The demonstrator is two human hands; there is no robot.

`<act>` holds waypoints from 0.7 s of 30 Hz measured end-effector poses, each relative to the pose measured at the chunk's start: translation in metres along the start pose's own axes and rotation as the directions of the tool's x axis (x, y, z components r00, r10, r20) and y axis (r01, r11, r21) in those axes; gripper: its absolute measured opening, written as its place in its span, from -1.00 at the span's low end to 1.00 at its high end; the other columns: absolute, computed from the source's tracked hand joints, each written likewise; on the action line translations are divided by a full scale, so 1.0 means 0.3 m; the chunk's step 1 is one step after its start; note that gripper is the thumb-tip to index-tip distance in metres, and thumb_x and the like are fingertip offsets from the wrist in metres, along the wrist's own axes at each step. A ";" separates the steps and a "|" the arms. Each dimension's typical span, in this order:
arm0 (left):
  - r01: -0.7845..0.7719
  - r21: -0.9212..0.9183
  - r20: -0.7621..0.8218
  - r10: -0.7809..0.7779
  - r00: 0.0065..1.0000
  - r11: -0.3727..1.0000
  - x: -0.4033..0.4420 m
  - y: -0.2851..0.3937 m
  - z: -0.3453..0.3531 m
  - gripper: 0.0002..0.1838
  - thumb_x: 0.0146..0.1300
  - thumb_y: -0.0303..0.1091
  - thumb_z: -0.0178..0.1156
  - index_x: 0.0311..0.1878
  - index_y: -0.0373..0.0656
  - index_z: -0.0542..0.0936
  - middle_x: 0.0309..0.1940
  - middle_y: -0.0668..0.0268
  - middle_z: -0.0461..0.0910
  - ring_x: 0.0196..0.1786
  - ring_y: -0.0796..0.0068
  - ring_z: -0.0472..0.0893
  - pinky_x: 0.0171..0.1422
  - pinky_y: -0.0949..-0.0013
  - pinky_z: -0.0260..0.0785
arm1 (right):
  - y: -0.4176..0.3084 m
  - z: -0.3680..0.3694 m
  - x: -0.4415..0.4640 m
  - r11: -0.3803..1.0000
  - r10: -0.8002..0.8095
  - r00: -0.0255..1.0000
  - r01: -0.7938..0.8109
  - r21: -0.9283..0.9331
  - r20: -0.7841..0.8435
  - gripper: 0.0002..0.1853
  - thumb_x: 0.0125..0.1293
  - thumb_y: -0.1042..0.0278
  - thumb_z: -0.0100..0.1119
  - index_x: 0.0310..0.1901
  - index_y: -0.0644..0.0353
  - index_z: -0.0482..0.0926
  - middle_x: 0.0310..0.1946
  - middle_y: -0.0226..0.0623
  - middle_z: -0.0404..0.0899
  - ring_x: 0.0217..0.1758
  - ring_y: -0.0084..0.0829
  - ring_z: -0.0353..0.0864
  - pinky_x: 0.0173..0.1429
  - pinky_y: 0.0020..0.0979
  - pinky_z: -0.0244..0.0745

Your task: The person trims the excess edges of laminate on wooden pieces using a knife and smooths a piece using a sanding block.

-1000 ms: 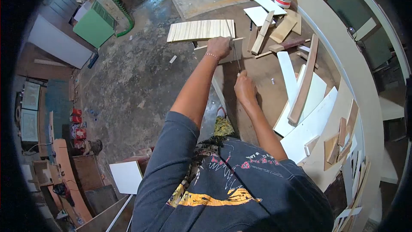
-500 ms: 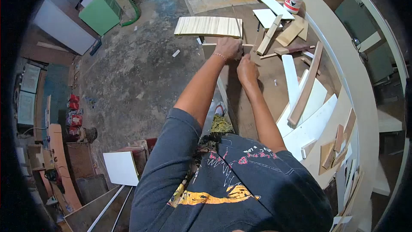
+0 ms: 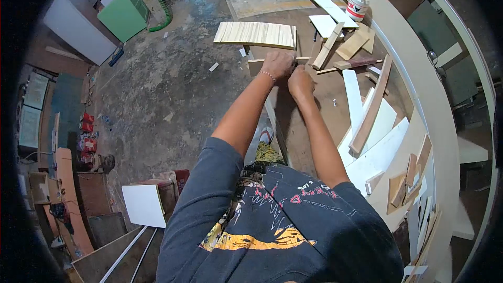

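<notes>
My left hand (image 3: 278,64), with a beaded bracelet at the wrist, is closed over a narrow wooden strip (image 3: 255,67) whose end shows to the left of my knuckles. My right hand (image 3: 301,84) is a fist close beside it, a little nearer to me; what lies in its fingers is hidden. Just beyond my left hand rests a slatted pale wood panel (image 3: 255,34), slightly curved, overhanging the workbench's left side. A short wooden bar (image 3: 328,45) lies to the right of my hands.
The brown workbench (image 3: 326,120) carries white board offcuts (image 3: 380,149), a long wooden batten (image 3: 371,107) and thin wood pieces (image 3: 352,44). A white glue tub (image 3: 357,6) stands at the back. A curved pale frame (image 3: 443,126) borders the right. Concrete floor (image 3: 157,89) lies left.
A thin dark upright piece that rose above my hands no longer stands out. My hands stay close together over the strip, more of which shows on the left. The view has shifted slightly.
</notes>
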State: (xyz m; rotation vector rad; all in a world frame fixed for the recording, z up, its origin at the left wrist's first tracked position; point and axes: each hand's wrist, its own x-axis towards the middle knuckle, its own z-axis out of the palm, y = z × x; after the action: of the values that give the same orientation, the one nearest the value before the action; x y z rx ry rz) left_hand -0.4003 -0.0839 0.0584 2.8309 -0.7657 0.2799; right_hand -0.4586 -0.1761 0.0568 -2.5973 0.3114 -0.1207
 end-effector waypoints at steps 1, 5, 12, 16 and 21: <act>0.029 -0.003 0.038 -0.029 0.999 1.000 -0.001 0.010 -0.034 -0.83 0.02 -0.28 0.04 -0.31 -0.08 0.46 -0.43 0.15 0.54 -0.33 0.14 0.54 -0.34 0.16 0.34 | 0.006 -0.002 -0.018 1.000 -0.003 1.000 0.003 0.012 -0.003 -0.77 0.15 0.42 -0.23 -0.25 0.41 0.34 -0.37 0.20 0.48 -0.22 0.09 0.49 -0.15 -0.03 0.37; 0.026 -0.011 0.090 -0.025 0.996 1.000 0.048 -0.018 -0.014 -0.81 0.01 -0.30 0.05 -0.27 -0.09 0.46 -0.39 0.12 0.54 -0.29 0.16 0.54 -0.30 0.15 0.35 | 0.067 0.015 -0.124 0.998 -0.062 0.998 0.063 0.011 -0.026 -0.78 0.25 0.35 -0.25 -0.32 0.35 0.33 -0.43 0.14 0.50 -0.33 0.06 0.52 -0.24 -0.05 0.41; 0.022 -0.018 0.028 -0.022 0.999 1.000 0.057 -0.031 0.002 -0.85 -0.01 -0.32 0.02 -0.38 -0.08 0.53 -0.46 0.13 0.55 -0.34 0.16 0.57 -0.33 0.17 0.39 | 0.109 0.013 -0.191 0.998 -0.055 0.998 0.055 0.002 -0.009 -0.75 0.26 0.30 -0.24 -0.33 0.36 0.33 -0.46 0.14 0.50 -0.35 0.07 0.51 -0.24 -0.05 0.40; 0.035 0.002 0.042 -0.035 0.999 0.999 0.009 0.014 -0.039 -0.78 -0.07 -0.33 0.09 -0.27 -0.08 0.48 -0.48 0.16 0.55 -0.35 0.17 0.56 -0.34 0.15 0.36 | 0.044 -0.009 -0.052 0.998 -0.059 0.998 0.060 -0.014 0.016 -0.77 0.20 0.37 -0.23 -0.28 0.38 0.35 -0.44 0.17 0.49 -0.28 0.07 0.50 -0.17 -0.05 0.38; 0.054 -0.037 0.023 -0.053 0.998 0.998 0.023 -0.004 -0.011 -0.78 -0.06 -0.30 0.09 -0.27 -0.07 0.49 -0.47 0.15 0.55 -0.35 0.17 0.56 -0.35 0.14 0.36 | 0.038 0.025 0.006 0.997 -0.077 0.997 0.077 -0.014 -0.022 -0.79 0.15 0.45 -0.23 -0.26 0.39 0.35 -0.45 0.17 0.49 -0.30 0.08 0.51 -0.21 -0.04 0.40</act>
State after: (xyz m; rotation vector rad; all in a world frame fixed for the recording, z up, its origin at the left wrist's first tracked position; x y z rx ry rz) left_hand -0.3941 -0.0854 0.0630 2.8186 -0.6909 0.2250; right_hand -0.4581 -0.1825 0.0445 -2.6230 0.2204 -0.1751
